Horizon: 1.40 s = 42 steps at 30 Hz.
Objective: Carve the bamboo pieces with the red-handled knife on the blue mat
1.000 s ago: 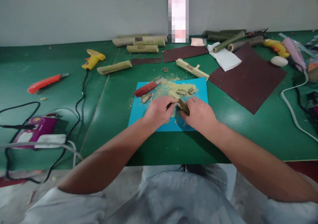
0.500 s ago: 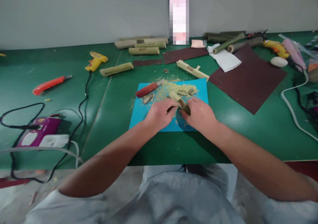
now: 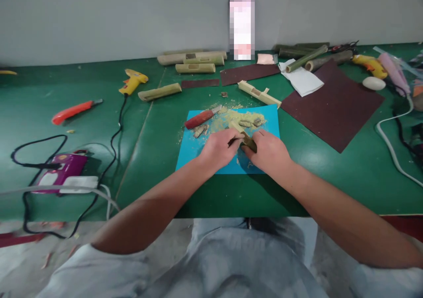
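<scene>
Bamboo (image 3: 250, 142) over the blue sheet (image 3: 190, 157): right hand (image 3: 271, 152) fingers grip its near end; left hand (image 3: 218, 147) fingers pinched narrow against it (contents hidden). Probably light, stiff, splittable; hold by solid ends.

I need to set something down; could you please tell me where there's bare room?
Bare tabletop shows between the black cord and blue sheet, and between the large brown sheet and the right forearm. It is crowded along the back, with bamboo pieces, and around the left hand and right hand.
</scene>
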Available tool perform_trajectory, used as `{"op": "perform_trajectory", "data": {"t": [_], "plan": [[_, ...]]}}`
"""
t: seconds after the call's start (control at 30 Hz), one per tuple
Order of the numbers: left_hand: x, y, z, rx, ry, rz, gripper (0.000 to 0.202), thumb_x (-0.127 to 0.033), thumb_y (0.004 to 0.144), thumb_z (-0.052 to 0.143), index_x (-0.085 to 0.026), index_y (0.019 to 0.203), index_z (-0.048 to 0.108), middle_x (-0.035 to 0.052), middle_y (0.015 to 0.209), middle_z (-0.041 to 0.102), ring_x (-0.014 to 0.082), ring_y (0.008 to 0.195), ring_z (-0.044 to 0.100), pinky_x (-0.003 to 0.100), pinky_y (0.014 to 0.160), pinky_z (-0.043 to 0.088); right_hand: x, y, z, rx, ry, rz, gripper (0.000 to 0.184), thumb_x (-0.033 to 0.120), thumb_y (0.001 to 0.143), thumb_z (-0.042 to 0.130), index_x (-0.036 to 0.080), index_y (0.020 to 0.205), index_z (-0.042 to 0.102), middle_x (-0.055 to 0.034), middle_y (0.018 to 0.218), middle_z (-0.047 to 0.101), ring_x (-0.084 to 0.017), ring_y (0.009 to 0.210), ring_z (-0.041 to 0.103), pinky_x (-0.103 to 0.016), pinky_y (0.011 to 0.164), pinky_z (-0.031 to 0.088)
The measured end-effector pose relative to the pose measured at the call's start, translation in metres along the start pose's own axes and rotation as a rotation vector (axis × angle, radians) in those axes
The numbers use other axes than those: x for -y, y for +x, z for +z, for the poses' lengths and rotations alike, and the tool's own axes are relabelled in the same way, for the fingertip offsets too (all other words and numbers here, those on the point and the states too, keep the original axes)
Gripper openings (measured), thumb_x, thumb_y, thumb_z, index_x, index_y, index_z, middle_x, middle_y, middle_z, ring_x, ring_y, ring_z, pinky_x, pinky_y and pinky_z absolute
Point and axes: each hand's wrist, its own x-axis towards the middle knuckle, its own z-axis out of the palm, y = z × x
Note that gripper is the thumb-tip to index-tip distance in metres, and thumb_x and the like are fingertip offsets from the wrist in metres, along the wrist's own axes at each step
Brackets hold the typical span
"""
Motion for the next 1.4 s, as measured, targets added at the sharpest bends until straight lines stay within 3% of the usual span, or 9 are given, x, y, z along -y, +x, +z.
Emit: {"op": "perform_trajectory", "data": {"t": [0.5, 0.7, 0.83, 0.97, 1.2, 1.4], "plan": [[-0.004, 0.003, 0.000, -0.003, -0.013, -0.028, 0.013, -0.022, 0.088, 0.061, -0.020, 0.087, 0.074, 0.0029, 0.083, 0.077, 0.0162, 0.071, 0.068, 0.028, 0.064, 0.050, 0.004, 0.000, -0.004, 0.032, -0.011, 0.011, 0.022, 0.035, 0.097, 0.053, 0.016, 0.098, 0.063, -0.0123, 0.099, 0.066, -0.025, 0.087, 0.060, -0.034, 0.067, 0.037], [-0.008, 0.002, -0.002, 0.032, -0.074, -0.070, 0.014, -0.022, 0.089, 0.060, -0.019, 0.088, 0.073, 0.0009, 0.078, 0.076, 0.0145, 0.068, 0.067, 0.026, 0.063, 0.050, 0.004, 0.001, -0.004, 0.042, -0.013, 0.014, 0.019, 0.033, 0.096, 0.054, 0.016, 0.098, 0.063, -0.0126, 0.100, 0.066, -0.025, 0.088, 0.060, -0.034, 0.068, 0.039], [-0.008, 0.002, -0.002, 0.042, -0.042, -0.084, 0.014, -0.023, 0.088, 0.060, -0.019, 0.090, 0.074, 0.0024, 0.085, 0.078, 0.0157, 0.074, 0.068, 0.027, 0.066, 0.050, 0.006, -0.003, -0.008, 0.067, -0.023, 0.014, 0.019, 0.032, 0.095, 0.055, 0.015, 0.102, 0.062, -0.0135, 0.102, 0.066, -0.026, 0.091, 0.061, -0.034, 0.069, 0.040], [-0.004, 0.001, -0.003, 0.076, -0.066, -0.111, 0.014, -0.023, 0.089, 0.060, -0.019, 0.087, 0.073, 0.0012, 0.080, 0.076, 0.0139, 0.067, 0.066, 0.026, 0.063, 0.048, 0.009, -0.011, -0.010, 0.070, -0.013, -0.007, 0.018, 0.033, 0.093, 0.058, 0.017, 0.100, 0.061, -0.0118, 0.099, 0.065, -0.025, 0.089, 0.061, -0.034, 0.067, 0.041], [-0.003, 0.001, -0.002, 0.016, -0.121, -0.092, 0.014, -0.025, 0.090, 0.061, -0.021, 0.096, 0.073, 0.0036, 0.090, 0.078, 0.0171, 0.077, 0.071, 0.027, 0.068, 0.053, 0.002, -0.008, -0.011, -0.013, -0.011, -0.003, 0.016, 0.032, 0.093, 0.056, 0.019, 0.084, 0.060, -0.0117, 0.093, 0.064, -0.025, 0.087, 0.060, -0.034, 0.068, 0.040], [0.000, 0.004, 0.001, -0.026, -0.251, -0.134, 0.012, -0.025, 0.090, 0.065, -0.019, 0.099, 0.070, 0.0028, 0.088, 0.076, 0.0152, 0.078, 0.071, 0.026, 0.071, 0.056, 0.002, -0.007, -0.011, -0.021, 0.021, 0.011, 0.012, 0.030, 0.091, 0.057, 0.019, 0.089, 0.060, -0.0091, 0.087, 0.065, -0.023, 0.081, 0.059, -0.033, 0.064, 0.037]]}}
